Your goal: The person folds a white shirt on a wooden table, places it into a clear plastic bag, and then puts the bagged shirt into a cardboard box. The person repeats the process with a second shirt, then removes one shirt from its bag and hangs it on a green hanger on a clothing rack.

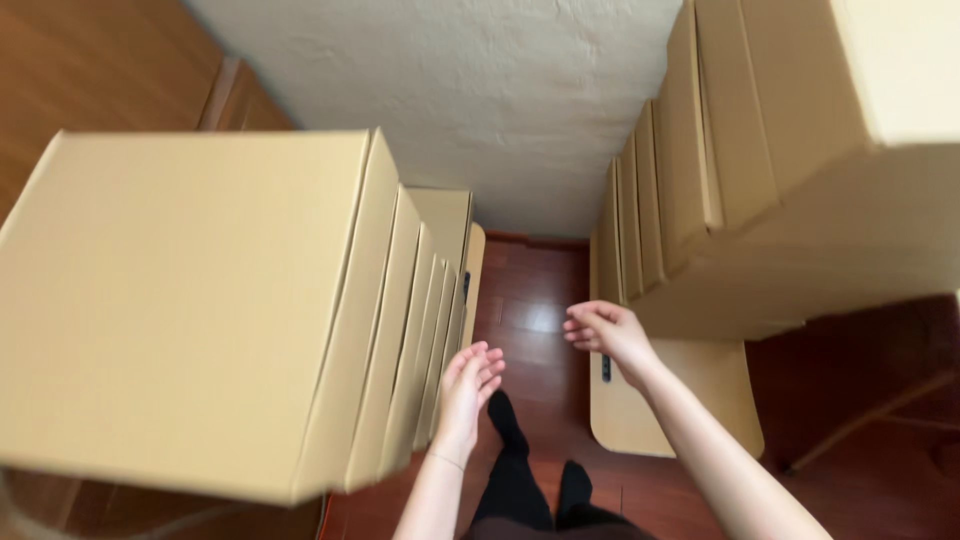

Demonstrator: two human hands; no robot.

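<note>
Left hand [470,385] hangs empty, fingers loosely spread, just beside the near edge of the left box stack [200,300]. Right hand [610,335] is empty too, fingers lightly curled, near the right box stack [760,180]. Flat cardboard sheet [670,400] lies on the red wood floor [530,290] between the stacks. Judgement: take a box with both palms on opposite sides and lift level, since the stacks stand tall.

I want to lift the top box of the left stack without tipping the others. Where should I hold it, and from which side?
Probably grip the top box by its two opposite side edges, reaching from the aisle. It is wide and flat, so one hand would likely tilt it. The left hand is already near its aisle edge, open and empty; the right hand hangs nearer the right stack.
</note>
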